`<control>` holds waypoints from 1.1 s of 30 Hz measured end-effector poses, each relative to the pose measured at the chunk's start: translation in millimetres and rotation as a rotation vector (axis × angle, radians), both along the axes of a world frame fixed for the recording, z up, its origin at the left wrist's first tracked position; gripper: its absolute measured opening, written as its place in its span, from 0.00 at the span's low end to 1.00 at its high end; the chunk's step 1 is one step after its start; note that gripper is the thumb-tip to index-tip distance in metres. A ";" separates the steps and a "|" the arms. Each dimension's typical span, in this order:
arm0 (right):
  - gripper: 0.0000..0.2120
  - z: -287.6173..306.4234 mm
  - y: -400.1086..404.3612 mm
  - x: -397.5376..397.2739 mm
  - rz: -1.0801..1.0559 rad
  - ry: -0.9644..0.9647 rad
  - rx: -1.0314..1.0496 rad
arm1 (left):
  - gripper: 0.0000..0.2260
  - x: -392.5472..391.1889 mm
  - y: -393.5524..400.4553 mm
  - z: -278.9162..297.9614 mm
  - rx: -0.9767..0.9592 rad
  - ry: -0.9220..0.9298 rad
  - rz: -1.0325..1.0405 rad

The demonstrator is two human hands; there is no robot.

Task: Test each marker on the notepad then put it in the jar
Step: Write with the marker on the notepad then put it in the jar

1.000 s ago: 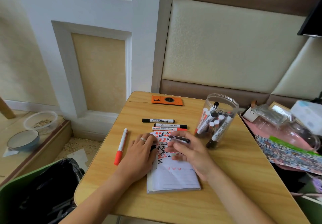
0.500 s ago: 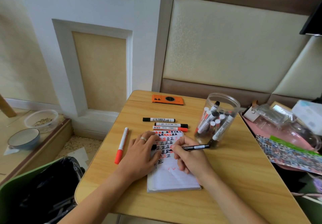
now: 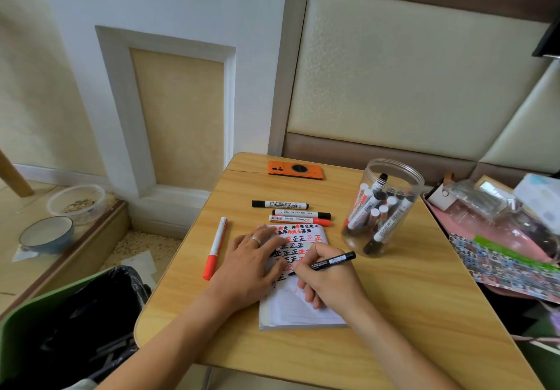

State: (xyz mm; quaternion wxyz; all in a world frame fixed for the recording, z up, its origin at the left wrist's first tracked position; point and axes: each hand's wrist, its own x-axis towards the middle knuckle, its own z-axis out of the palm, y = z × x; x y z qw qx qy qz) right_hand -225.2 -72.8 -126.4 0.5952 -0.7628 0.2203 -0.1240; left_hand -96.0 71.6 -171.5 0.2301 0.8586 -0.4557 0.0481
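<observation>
On wooden table [image 3: 424, 314] by padded wall [image 3: 394, 71], left hand [image 3: 254, 265] flat on notepad [image 3: 303, 314], right hand [image 3: 330, 280] gripping black marker [image 3: 336, 260]

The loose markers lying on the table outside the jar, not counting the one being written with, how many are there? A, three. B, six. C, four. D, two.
C: three markers lie in a row beyond the notepad, a black-capped one, another black-capped one and a red-capped one, and a fourth, red-capped marker lies alone beside the left hand.
</observation>
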 end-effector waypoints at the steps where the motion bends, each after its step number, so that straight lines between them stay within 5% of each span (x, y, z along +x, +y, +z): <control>1: 0.10 -0.4 0.3 0.1 0.000 0.000 -0.003 | 0.23 0.5 0.0 -0.5 0.006 -0.008 0.000; 33: 0.06 7.9 3.6 -1.4 -0.024 0.095 -0.047 | 0.27 -2.2 1.1 3.9 0.046 0.008 0.009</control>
